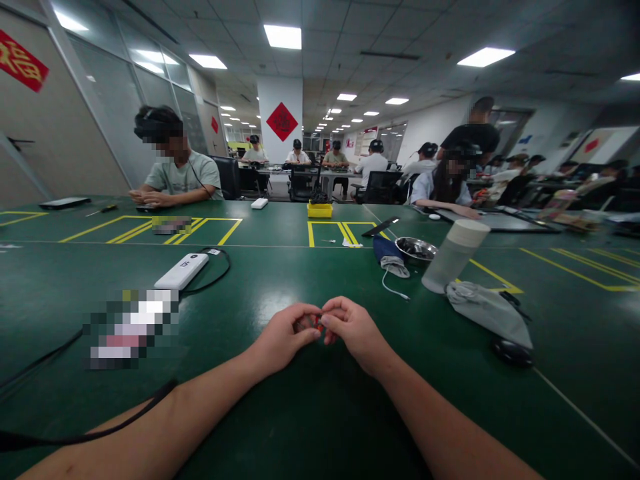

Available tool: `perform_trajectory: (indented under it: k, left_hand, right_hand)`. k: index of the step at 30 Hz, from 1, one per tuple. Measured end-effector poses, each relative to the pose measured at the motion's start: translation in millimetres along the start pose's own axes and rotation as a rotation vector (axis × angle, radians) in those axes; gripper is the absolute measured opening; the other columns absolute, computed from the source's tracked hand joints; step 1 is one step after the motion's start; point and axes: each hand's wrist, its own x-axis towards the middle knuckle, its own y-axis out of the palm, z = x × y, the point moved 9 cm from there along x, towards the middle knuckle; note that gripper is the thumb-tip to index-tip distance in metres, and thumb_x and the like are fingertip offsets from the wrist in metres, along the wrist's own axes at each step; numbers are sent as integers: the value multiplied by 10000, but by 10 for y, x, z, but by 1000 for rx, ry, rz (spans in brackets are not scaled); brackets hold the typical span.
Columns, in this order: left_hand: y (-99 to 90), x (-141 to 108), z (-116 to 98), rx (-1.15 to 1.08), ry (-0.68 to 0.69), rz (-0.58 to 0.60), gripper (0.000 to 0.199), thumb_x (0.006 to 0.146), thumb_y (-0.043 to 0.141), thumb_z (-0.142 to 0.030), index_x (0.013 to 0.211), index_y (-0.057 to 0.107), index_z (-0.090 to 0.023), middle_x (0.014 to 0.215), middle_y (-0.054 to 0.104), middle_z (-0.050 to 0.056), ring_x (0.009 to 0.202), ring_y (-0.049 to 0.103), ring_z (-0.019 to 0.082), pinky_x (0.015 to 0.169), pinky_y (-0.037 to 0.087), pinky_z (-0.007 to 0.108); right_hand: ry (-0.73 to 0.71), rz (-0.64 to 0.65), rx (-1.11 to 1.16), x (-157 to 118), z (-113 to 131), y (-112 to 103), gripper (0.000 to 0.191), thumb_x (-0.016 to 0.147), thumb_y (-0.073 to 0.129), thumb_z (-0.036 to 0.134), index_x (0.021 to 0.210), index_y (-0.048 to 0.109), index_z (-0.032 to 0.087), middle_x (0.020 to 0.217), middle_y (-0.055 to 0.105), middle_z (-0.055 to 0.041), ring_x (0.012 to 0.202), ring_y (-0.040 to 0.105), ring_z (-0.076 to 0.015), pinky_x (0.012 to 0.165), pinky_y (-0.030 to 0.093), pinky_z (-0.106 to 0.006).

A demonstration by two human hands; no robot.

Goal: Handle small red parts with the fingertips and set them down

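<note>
Both hands meet over the green table (250, 273), near the middle of the view. My left hand (293, 330) has its fingers curled round a small object (318, 325) with red or orange parts. From the other side, my right hand (350, 327) pinches at the same object, thumb and fingertips together. Fingers cover most of it, so its shape is unclear. The fingertips of the two hands are close together, just above the tabletop.
A white power bank (181, 271) with a black cable lies left. To the right are a metal bowl (416, 249), blue pouch (390, 255), frosted bottle (455, 257), grey pouch (490, 312) and black mouse (513, 353). A yellow box (320, 210) stands ahead; several people sit beyond.
</note>
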Motion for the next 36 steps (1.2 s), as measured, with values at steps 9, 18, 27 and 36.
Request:
perform_trajectory:
  k: [9,18,27,36]
  left_hand:
    - [-65,-58,-220,269,84,-69,250,849,544,-275,1071,641,-213,838,621,27,731,561,147,667,433,258]
    - [-75,-38,-240,317,69,-51,290,889,491,-332,1111,652,-241,868,670,30,747,575,162,676,416,268]
    - [-101,-20,-184,248,66,-65,321,884,489,-301,1168,627,-239,923,673,46,819,592,186,757,440,299]
    - [-33,17,-93,128,24,1,378,830,556,-265,1204,599,-229,1016,680,34,856,599,185,803,448,303]
  right_hand:
    - [26,37,9,5,-83,40,218,851,554,374,836,538,157,587,597,16,486,573,-106,497,407,-215]
    - [30,43,38,-4,-97,46,193,829,571,319,943,535,168,687,624,6,503,590,-108,508,421,-223]
    - [-43,128,1,-27,-33,115,308,771,604,208,1073,548,192,885,634,-23,562,596,-98,580,481,-255]
    - [-86,174,-39,-15,-8,123,219,764,644,264,957,642,162,886,637,-38,593,585,-101,598,479,-260]
